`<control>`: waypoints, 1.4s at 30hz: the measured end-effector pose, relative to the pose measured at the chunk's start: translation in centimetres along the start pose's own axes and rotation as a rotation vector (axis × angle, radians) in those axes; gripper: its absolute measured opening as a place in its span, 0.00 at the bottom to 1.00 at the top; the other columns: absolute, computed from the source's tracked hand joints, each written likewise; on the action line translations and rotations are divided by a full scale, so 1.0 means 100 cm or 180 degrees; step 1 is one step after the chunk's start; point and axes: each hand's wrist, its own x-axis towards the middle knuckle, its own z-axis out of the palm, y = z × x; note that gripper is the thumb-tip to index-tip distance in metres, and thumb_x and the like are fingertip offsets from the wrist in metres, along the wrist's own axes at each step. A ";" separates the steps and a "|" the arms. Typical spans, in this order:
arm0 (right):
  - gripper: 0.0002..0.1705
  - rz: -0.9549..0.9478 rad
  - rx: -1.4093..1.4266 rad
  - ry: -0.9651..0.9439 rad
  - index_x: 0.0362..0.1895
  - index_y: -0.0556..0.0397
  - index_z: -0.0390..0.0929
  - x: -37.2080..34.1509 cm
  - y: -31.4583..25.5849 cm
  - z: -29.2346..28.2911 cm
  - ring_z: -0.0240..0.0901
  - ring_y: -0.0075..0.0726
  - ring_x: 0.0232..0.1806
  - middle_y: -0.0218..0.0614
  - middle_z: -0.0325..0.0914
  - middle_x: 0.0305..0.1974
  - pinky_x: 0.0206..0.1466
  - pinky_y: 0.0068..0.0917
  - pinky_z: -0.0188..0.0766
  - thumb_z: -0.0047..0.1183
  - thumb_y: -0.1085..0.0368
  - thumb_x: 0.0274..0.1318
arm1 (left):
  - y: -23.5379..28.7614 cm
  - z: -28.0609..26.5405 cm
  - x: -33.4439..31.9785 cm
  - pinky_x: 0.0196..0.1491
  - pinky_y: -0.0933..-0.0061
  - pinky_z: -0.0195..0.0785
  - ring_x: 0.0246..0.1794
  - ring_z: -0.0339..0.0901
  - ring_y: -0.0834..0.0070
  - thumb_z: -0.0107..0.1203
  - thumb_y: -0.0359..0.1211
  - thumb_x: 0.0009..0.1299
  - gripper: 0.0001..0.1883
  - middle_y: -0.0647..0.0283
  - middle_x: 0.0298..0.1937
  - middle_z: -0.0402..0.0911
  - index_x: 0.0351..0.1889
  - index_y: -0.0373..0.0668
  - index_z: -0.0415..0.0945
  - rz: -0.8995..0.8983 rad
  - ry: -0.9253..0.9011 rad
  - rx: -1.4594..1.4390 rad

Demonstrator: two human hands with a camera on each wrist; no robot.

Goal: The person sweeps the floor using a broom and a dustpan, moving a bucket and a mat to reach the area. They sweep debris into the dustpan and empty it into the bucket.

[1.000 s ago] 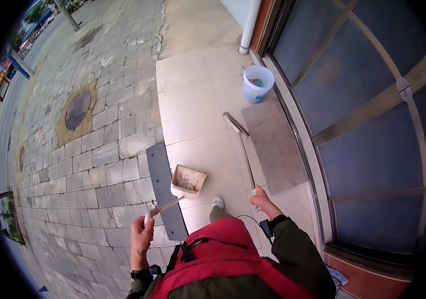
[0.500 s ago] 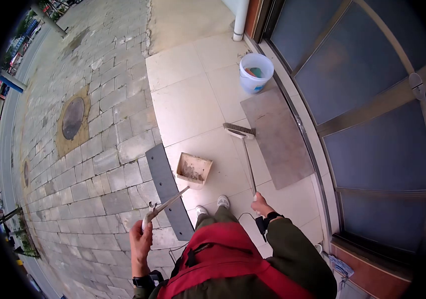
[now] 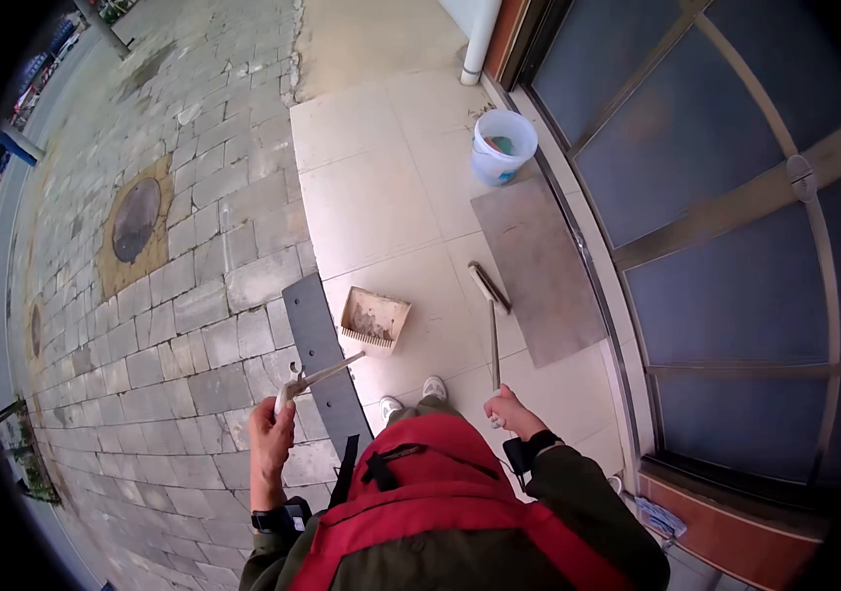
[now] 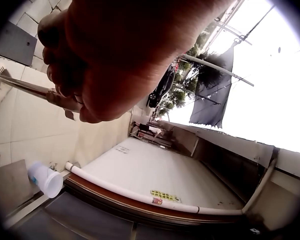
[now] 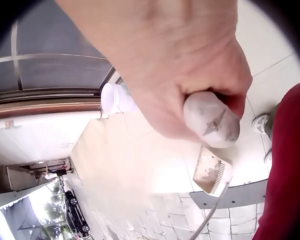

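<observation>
In the head view my left hand (image 3: 271,438) grips the pale upper end of a dustpan's handle. The cream dustpan (image 3: 391,313) sits on the light tiles with grey dirt inside and a row of teeth along one edge. My right hand (image 3: 513,411) holds the white end of a broom's handle, its rounded tip showing beyond the curled fingers in the right wrist view. The broom (image 3: 489,286) stands right of the dustpan, its bristle head low beside the brown mat. In the left wrist view the left hand (image 4: 110,65) is dark, its fingers wrapped round the handle.
A whitish bucket (image 3: 504,148) with something green inside stands by the door threshold, just beyond the brown mat (image 3: 539,271). Glass doors (image 3: 716,197) line the right. A dark ramp strip (image 3: 327,360) edges the tiles, with grey paving (image 3: 194,325) to the left.
The broom head swung left and turned broadside, then moved back right and nearer my feet, beside the mat. The dustpan stays in the left hand. A second shoe has come into view.
</observation>
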 end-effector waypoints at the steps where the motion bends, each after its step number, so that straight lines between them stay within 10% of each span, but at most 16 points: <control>1: 0.36 0.0228 0.0259 -0.0289 0.52 0.53 0.60 0.019 0.008 0.018 0.62 0.31 0.20 0.38 0.65 0.28 0.17 0.30 0.58 0.48 0.79 0.28 | -0.003 -0.005 -0.001 0.14 0.81 0.51 0.11 0.60 0.87 0.52 0.36 0.70 0.12 0.73 0.14 0.65 0.27 0.40 0.69 0.0034 0.0013 -0.0009; 3: 0.25 -0.0621 -0.0251 -0.0871 0.40 0.51 0.61 0.068 0.038 0.040 0.62 0.29 0.20 0.35 0.66 0.28 0.17 0.27 0.59 0.49 0.78 0.30 | -0.004 -0.015 -0.010 0.14 0.81 0.51 0.11 0.60 0.88 0.52 0.36 0.70 0.12 0.74 0.14 0.65 0.27 0.40 0.70 -0.0014 0.0115 -0.0064; 6: 0.15 -0.0077 0.0609 -0.0829 0.32 0.47 0.65 -0.012 -0.014 0.042 0.63 0.24 0.22 0.31 0.67 0.29 0.20 0.21 0.61 0.51 0.75 0.34 | -0.006 -0.021 -0.010 0.14 0.82 0.51 0.11 0.59 0.88 0.53 0.36 0.70 0.12 0.74 0.14 0.64 0.26 0.40 0.70 -0.0025 0.0112 -0.0117; 8: 0.16 -0.1198 0.0099 -0.1151 0.34 0.47 0.68 -0.049 -0.016 0.007 0.67 0.28 0.33 0.27 0.64 0.27 0.33 0.23 0.67 0.50 0.81 0.41 | -0.015 -0.027 -0.007 0.14 0.82 0.51 0.12 0.59 0.88 0.53 0.36 0.70 0.12 0.74 0.14 0.64 0.27 0.40 0.70 0.0006 0.0111 -0.0166; 13: 0.15 -0.2674 -0.1030 -0.0544 0.35 0.48 0.67 -0.119 -0.001 0.000 0.66 0.21 0.29 0.26 0.63 0.28 0.30 0.19 0.67 0.44 0.83 0.45 | -0.031 -0.048 -0.013 0.14 0.82 0.51 0.12 0.59 0.89 0.53 0.37 0.70 0.12 0.74 0.15 0.65 0.29 0.39 0.70 0.0044 0.0238 -0.0421; 16: 0.10 0.0224 0.0828 -0.0366 0.34 0.50 0.68 -0.127 -0.014 0.020 0.64 0.23 0.21 0.33 0.68 0.30 0.21 0.18 0.62 0.49 0.68 0.42 | -0.041 -0.062 -0.022 0.13 0.82 0.50 0.10 0.59 0.88 0.52 0.40 0.71 0.12 0.75 0.14 0.64 0.31 0.40 0.72 0.0034 0.0326 -0.0448; 23: 0.12 -0.0532 0.1027 -0.1230 0.37 0.56 0.70 -0.045 -0.004 0.084 0.69 0.28 0.28 0.36 0.67 0.31 0.28 0.18 0.66 0.54 0.65 0.48 | -0.053 -0.078 -0.042 0.14 0.83 0.51 0.12 0.58 0.89 0.52 0.37 0.70 0.12 0.76 0.15 0.64 0.31 0.38 0.71 -0.0025 0.0521 -0.0477; 25: 0.10 0.0044 0.1579 -0.0910 0.39 0.53 0.70 -0.057 -0.042 0.120 0.71 0.31 0.37 0.36 0.66 0.38 0.36 0.18 0.70 0.54 0.67 0.53 | -0.059 -0.083 -0.052 0.14 0.83 0.51 0.12 0.58 0.89 0.52 0.37 0.70 0.12 0.76 0.15 0.64 0.31 0.38 0.72 -0.0027 0.0582 -0.0535; 28: 0.12 -0.2807 -0.0163 -0.1564 0.43 0.51 0.68 -0.018 -0.026 0.117 0.71 0.31 0.43 0.37 0.64 0.43 0.41 0.18 0.70 0.53 0.71 0.54 | -0.061 -0.088 -0.077 0.15 0.83 0.51 0.13 0.59 0.89 0.52 0.37 0.71 0.11 0.76 0.16 0.64 0.32 0.38 0.72 -0.0090 0.0697 -0.0647; 31: 0.17 -0.2877 -0.0612 -0.1233 0.45 0.49 0.66 -0.047 -0.038 0.099 0.71 0.28 0.42 0.35 0.64 0.43 0.39 0.16 0.69 0.54 0.73 0.51 | -0.067 -0.089 -0.105 0.14 0.83 0.52 0.12 0.59 0.89 0.51 0.37 0.71 0.12 0.75 0.16 0.64 0.29 0.40 0.70 -0.0081 0.0800 -0.0688; 36: 0.24 -0.0264 0.0547 -0.1139 0.46 0.50 0.63 -0.028 0.018 0.037 0.65 0.28 0.20 0.34 0.65 0.29 0.21 0.21 0.63 0.51 0.78 0.41 | -0.088 -0.063 -0.156 0.14 0.83 0.51 0.12 0.59 0.88 0.52 0.38 0.71 0.13 0.74 0.15 0.64 0.28 0.40 0.69 -0.0045 0.1053 -0.0850; 42: 0.49 -0.0557 -0.1682 -0.0531 0.67 0.52 0.51 -0.066 0.177 -0.068 0.71 0.38 0.23 0.42 0.71 0.34 0.20 0.34 0.67 0.52 0.76 0.33 | -0.105 -0.027 -0.192 0.13 0.82 0.50 0.10 0.59 0.87 0.52 0.38 0.70 0.13 0.73 0.15 0.64 0.32 0.38 0.69 0.0000 0.1226 -0.1093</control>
